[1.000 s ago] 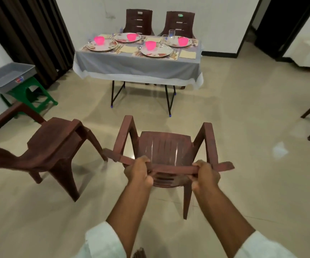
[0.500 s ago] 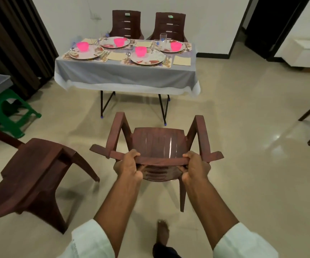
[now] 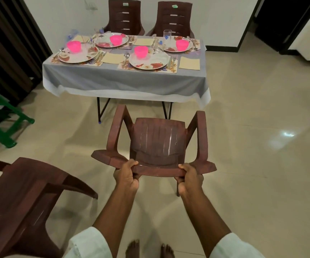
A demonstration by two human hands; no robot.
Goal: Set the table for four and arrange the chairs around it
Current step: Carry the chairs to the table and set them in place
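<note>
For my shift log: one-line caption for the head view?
Both hands, left hand and right hand, grip a brown chair facing the set table.

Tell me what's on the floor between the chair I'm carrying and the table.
Nothing: the head view shows bare tiled floor between the carried chair and the table.

A single wide-angle view from the person's head looks forward and steeply down. Nearest, at the bottom edge of the frame, lie the person's bare feet (image 3: 148, 249) and white sleeves (image 3: 89, 243); both forearms reach up to mid-frame, where the left hand (image 3: 127, 176) and right hand (image 3: 188, 178) sit close to the lens. The floor (image 3: 253, 164) fills the middle ground. The desk (image 3: 124, 81) lies farther off in the upper centre, with the wall (image 3: 215, 19) along the top edge. Straight lines bow toward the frame's sides
</note>
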